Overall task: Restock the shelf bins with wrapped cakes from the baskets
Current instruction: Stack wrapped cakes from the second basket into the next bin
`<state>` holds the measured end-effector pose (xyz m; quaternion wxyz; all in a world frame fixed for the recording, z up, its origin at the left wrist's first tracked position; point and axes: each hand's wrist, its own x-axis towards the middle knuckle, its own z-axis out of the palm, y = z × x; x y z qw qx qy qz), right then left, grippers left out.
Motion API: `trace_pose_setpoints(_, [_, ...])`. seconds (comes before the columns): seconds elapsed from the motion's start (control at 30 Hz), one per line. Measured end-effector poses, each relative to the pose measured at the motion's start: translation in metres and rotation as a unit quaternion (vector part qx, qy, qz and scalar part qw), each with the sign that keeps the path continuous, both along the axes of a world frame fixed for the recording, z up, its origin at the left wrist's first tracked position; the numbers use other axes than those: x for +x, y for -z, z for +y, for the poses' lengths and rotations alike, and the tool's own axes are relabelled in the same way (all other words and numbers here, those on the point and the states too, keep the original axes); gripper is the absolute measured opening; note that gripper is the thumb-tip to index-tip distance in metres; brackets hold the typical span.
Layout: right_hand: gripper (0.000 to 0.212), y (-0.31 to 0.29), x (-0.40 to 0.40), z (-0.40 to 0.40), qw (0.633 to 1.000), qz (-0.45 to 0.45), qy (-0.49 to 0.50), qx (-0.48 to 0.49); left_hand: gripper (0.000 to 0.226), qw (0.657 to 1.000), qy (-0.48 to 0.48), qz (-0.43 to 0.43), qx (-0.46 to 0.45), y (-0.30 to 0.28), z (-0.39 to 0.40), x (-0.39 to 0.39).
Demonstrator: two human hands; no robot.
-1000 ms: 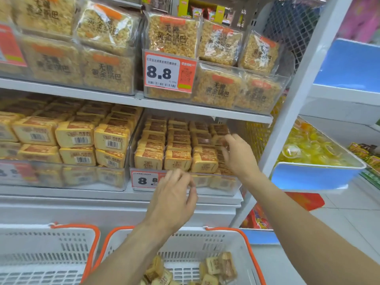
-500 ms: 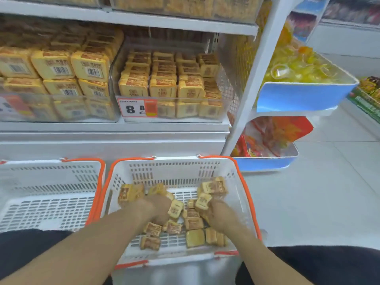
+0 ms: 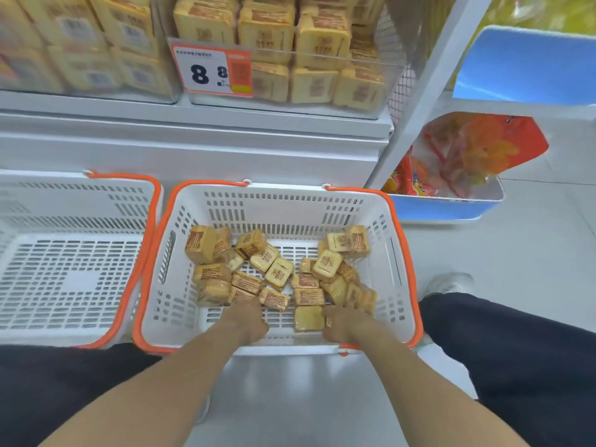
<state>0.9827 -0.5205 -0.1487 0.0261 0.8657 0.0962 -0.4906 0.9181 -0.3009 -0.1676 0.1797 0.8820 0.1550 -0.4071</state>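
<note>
Several wrapped cakes [image 3: 326, 264] lie loose in the white basket with an orange rim [image 3: 385, 240] on the floor in front of me. My left hand [image 3: 247, 319] is down in the basket at the near edge of the pile, its fingers curled onto a cake [image 3: 242, 295]. My right hand [image 3: 346, 324] is beside it, with the thumb against a flat cake [image 3: 308, 318] and the fingers curled over cakes at the right; the fingertips are hidden. Above, the clear shelf bin [image 3: 392, 56] with the 8.8 price tag [image 3: 211, 70] holds stacked cakes.
A second white basket [image 3: 74, 208] with nothing in it stands to the left. Another bin of larger cakes [image 3: 96, 43] is on the shelf at upper left. A blue tray with snack bags [image 3: 451, 208] sits right of the white shelf post [image 3: 429, 91]. My dark trouser legs flank the basket.
My hands left the shelf bin and dropped into the basket. My view tilted down and moved closer. Both hands drew back to the near side of the pile.
</note>
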Motion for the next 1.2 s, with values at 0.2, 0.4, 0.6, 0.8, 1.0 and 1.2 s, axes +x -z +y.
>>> trace_pose_setpoints(0.2, [0.046, 0.016, 0.001, 0.016, 0.998, 0.014, -0.036, -0.054, 0.088, 0.993, 0.044, 0.111, -0.007, 0.034, 0.024, 0.001])
trace_pose_setpoints(0.4, [0.042, 0.027, -0.002, 0.017, 0.998, -0.039, -0.032, -0.041, 0.054, 0.995, -0.003, 0.078, -0.069, 0.038, 0.038, 0.002])
trace_pose_setpoints(0.6, [0.039, 0.027, -0.006, 0.019, 0.988, -0.134, -0.053, -0.061, 0.033, 0.997, 0.029, 0.056, -0.038, 0.037, 0.034, 0.002])
trace_pose_setpoints(0.8, [0.024, 0.017, -0.009, 0.018, 0.987, -0.153, 0.048, 0.026, 0.037, 0.995, 0.026, 0.065, -0.070, 0.034, 0.031, 0.002])
trace_pose_setpoints(1.0, [0.008, -0.001, -0.008, 0.009, 0.961, -0.099, 0.212, 0.147, 0.067, 0.996, 0.013, 0.054, -0.068, 0.032, 0.030, 0.003])
trace_pose_setpoints(1.2, [0.038, -0.039, 0.010, 0.015, 0.935, -0.069, 0.286, 0.201, 0.036, 0.993, -0.035, 0.020, -0.108, 0.006, 0.025, 0.004])
